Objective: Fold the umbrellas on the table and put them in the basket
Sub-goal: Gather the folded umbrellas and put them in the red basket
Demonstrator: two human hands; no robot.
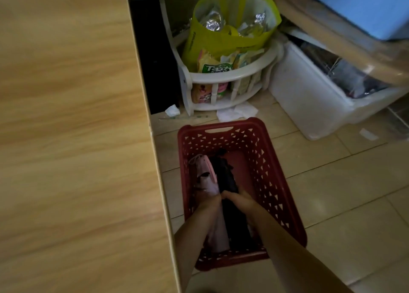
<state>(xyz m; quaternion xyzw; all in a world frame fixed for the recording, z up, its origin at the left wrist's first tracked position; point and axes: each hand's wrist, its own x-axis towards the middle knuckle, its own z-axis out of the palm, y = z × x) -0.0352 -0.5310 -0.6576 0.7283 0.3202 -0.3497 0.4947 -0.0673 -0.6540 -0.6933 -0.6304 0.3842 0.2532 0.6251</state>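
Umbrellas lay folded in the red basket [269, 177] at lower centre of the frame, on the floor beside the worktop [66, 137]. The left hand [207, 196] curled round the pink umbrella [209, 183]; the right hand [238, 198] gripped the black umbrella [225, 175] just beside it.

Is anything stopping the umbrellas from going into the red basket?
No, nothing visible. The pink umbrella and black umbrella already lie side by side inside the basket. The left hand holds the pink one and the right hand the black one.
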